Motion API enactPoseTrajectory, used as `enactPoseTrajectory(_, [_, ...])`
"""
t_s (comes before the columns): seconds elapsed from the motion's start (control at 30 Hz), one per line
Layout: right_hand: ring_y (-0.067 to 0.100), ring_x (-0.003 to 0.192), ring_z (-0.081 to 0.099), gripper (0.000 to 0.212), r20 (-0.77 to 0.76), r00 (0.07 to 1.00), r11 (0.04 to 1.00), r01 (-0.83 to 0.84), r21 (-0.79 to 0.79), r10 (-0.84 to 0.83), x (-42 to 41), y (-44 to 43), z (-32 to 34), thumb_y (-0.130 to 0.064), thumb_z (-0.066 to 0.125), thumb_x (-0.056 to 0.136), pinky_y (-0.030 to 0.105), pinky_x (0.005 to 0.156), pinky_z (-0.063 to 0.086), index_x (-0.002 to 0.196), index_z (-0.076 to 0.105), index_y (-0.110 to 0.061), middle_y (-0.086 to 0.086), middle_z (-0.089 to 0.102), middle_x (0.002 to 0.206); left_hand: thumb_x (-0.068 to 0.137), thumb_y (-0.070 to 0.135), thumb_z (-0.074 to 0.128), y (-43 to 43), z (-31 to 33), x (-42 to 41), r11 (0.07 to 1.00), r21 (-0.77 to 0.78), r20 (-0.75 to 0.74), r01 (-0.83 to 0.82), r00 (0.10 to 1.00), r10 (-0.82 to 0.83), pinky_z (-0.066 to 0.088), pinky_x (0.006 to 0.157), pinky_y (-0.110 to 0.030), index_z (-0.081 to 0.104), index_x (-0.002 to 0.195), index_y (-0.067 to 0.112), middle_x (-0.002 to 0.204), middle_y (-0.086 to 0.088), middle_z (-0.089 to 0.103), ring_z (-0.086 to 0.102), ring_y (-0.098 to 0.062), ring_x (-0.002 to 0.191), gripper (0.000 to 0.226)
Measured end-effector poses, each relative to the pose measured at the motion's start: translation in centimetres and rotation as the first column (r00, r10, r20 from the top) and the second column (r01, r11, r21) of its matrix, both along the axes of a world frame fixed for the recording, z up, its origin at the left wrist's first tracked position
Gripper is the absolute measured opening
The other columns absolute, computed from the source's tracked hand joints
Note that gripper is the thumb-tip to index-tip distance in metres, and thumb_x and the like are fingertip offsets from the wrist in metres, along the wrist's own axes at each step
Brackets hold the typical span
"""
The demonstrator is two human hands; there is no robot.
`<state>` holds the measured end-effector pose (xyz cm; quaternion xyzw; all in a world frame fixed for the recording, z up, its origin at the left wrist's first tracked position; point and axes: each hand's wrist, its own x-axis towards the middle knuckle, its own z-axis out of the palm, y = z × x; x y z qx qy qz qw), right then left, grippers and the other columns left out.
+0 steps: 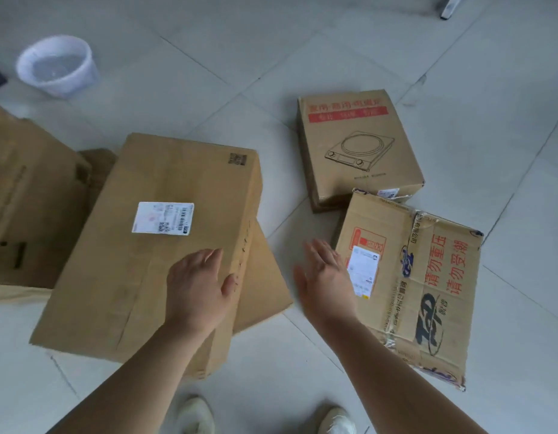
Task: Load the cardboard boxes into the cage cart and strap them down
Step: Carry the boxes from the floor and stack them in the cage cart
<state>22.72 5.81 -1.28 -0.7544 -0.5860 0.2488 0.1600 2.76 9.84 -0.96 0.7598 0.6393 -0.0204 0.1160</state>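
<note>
left hand (196, 286): grip apart, palm flat on the large plain brown cardboard box (152, 245), thumb at its right edge, probably steadying it for a lift.
right hand (326, 277): grip apart, empty, beside the creased, tape-patched brown box with red print (428, 292).
boxes: on the grey tiled floor (302, 57); no cart in view.
surfaces: matte corrugated board, dented corners.

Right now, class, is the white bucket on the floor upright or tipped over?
Upright. The white bucket stands on the tiled floor with its round rim facing up, and the view looks down into it.
</note>
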Motion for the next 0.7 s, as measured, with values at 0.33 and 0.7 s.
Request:
enactPoseTrajectory(0.33, [0.020,0.146,0.012,0.057,-0.022,0.999,0.984,-0.051,-0.173,0.048,-16.7,0.5,-4.3,-0.041,0.043,0.097,0.033,0.117,0.015,0.149,0.025,-0.026,0.006,0.019,0.158,0.081,0.064,0.056,0.5,-4.3,-20.7,0.961,-0.203,-0.125,-0.187,0.978,0.164,0.029,0.109,-0.044,0.029,0.149,0.019,0.149,-0.018,0.029,0.029,-0.036,0.136,0.086])
enactPoseTrajectory(0.7, [0.034,0.129,0.042,0.078,-0.104,0.974,0.949,0.167,-0.266,-0.201,-22.0,-1.2,-10.6,-0.056,0.056,0.084,0.041,0.095,0.048,0.147,0.011,-0.048,0.013,0.014,0.153,0.035,0.096,0.050,2.3,-10.2,-30.6,0.853,-0.390,0.005,-0.348,0.925,0.379,0.030,0.109,-0.054,-0.006,0.140,0.059,0.150,-0.005,0.006,0.021,-0.037,0.136,0.124])
